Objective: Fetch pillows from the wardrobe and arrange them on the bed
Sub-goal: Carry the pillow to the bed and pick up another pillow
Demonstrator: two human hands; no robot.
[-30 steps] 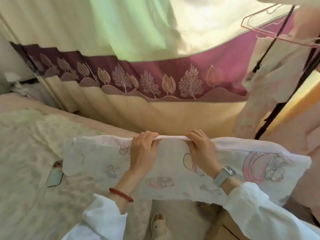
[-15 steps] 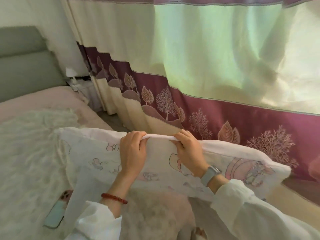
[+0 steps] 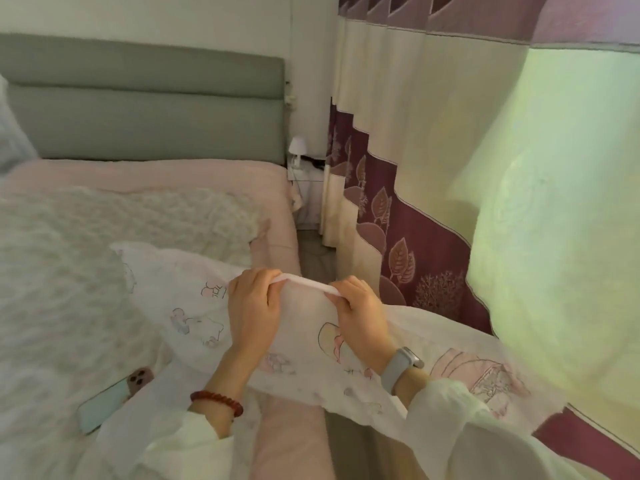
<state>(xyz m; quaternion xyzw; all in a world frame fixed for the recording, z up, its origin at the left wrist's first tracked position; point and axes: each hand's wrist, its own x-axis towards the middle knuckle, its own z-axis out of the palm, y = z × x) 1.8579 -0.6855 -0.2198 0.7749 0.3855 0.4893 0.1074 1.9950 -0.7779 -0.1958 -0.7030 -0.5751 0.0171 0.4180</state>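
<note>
We have both hands closed on the top edge of the pillow (image 3: 194, 306), low in the middle of the frame. Our left hand (image 3: 254, 311) curls its fingers over the hem from above, knuckles up, thumb hidden behind the fabric; our right hand (image 3: 360, 320) pinches the same hem just beside it, with a short strip of edge pulled taut between the two. Neither hand is open, and neither touches anything but the pillow. We judge the paired grip is there to keep the soft, floppy thing hanging flat so it can be steered as one piece towards the head of the bed.

The pillow, white with faint cartoon prints, droops from that edge. Its left end reaches over the bed (image 3: 277, 216), while its right end hangs out past the bed's side towards the curtain (image 3: 433, 188). Whether the left corner already rests on the covers we cannot tell.

A bead bracelet (image 3: 217, 400) sits on our left wrist and a watch (image 3: 401, 367) on our right, white sleeves below both. At the lower left a phone (image 3: 114, 398) lies on the pale fluffy blanket (image 3: 69, 271), partly under the pillow's edge. Further up, the pink sheet near the grey headboard (image 3: 145, 109) looks free, likely where the pillow belongs.
</note>
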